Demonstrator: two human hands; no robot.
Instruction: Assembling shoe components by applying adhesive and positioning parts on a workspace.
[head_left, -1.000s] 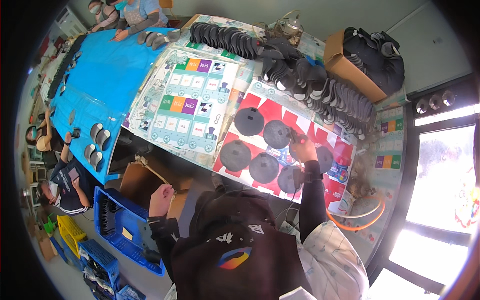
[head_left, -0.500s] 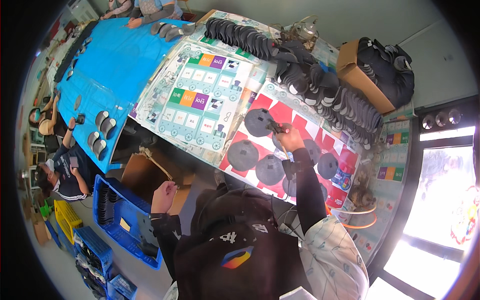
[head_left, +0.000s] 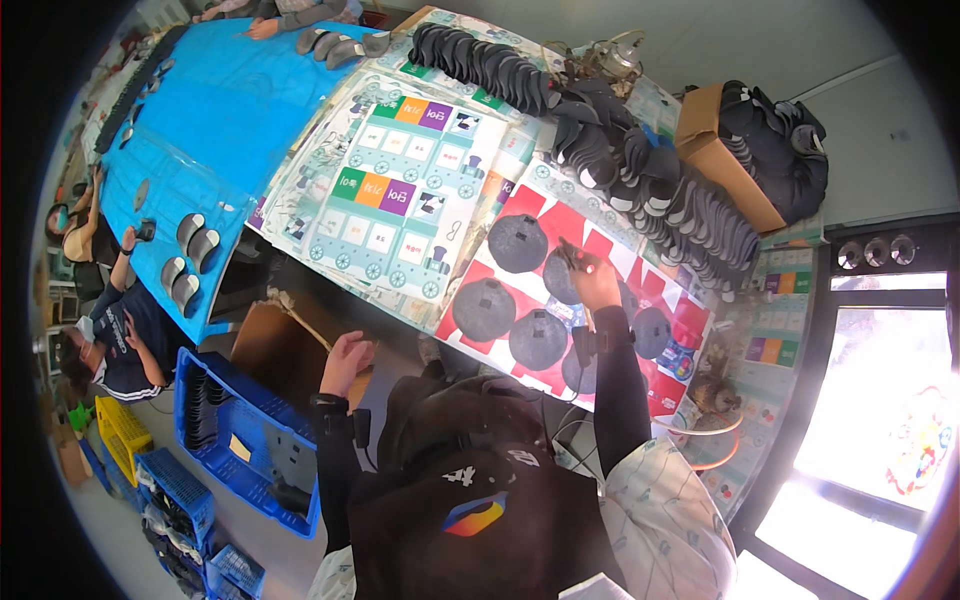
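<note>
My right hand is closed around a thin, pale-handled tool that looks like a brush. Its dark end is over a dark grey round disc on the table. Several similar discs lie around it on a red and white printed sheet, among them one at the far left, one at the near left and one in front. My left hand is in the air in front of the table's near edge, its fingers loosely apart and nothing visible in them.
Printed sheets are stacked left of the discs. Dark curved pieces line the back, beside a cardboard box of dark pieces. A blue crate stands lower left. People work around a blue-covered table.
My right hand has moved slightly right and nearer, from between two discs to over the middle one. My left hand has moved a little right and its fingers have loosened.
</note>
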